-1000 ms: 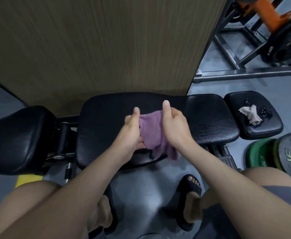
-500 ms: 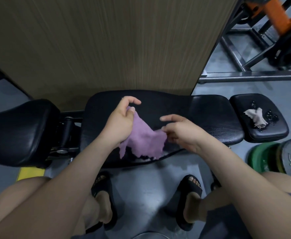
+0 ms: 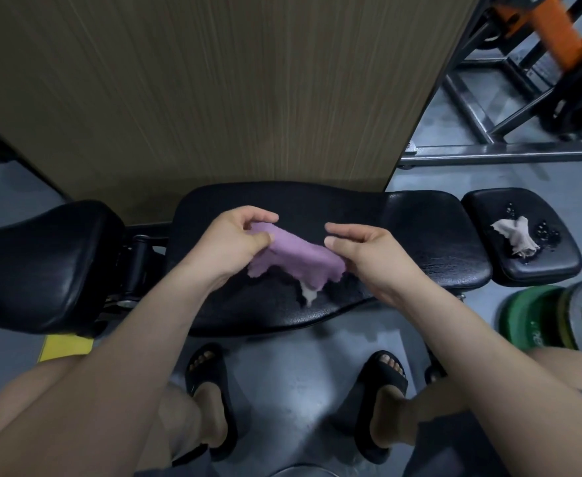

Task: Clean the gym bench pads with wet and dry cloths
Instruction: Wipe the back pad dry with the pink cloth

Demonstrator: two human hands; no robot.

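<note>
Purple and soft, the microfibre cloth (image 3: 296,256) is stretched as a folded band between both hands, just above the middle of the long black vinyl bench pad (image 3: 420,235). The left hand (image 3: 229,242) pinches its far-left end between thumb and curled fingers; the right hand (image 3: 365,251) grips the near-right end. A ragged pale corner hangs from the cloth's near edge toward the pad. The pad lies bare on both sides of the hands, with more room to the right, up to its rounded end.

Half a second ago the cloth hung loose from the raised left hand (the right only nipping a lower corner); now it is drawn out between them.

Outward: a small black square pad (image 3: 537,270) to the right carries a crumpled beige cloth (image 3: 517,237) and water drops (image 3: 546,232). A bulky black pad (image 3: 41,263) stands to the left, and a wood-grain panel (image 3: 214,98) runs close behind the bench. Green and grey weight plates (image 3: 530,315) lie on the floor at the right.
</note>
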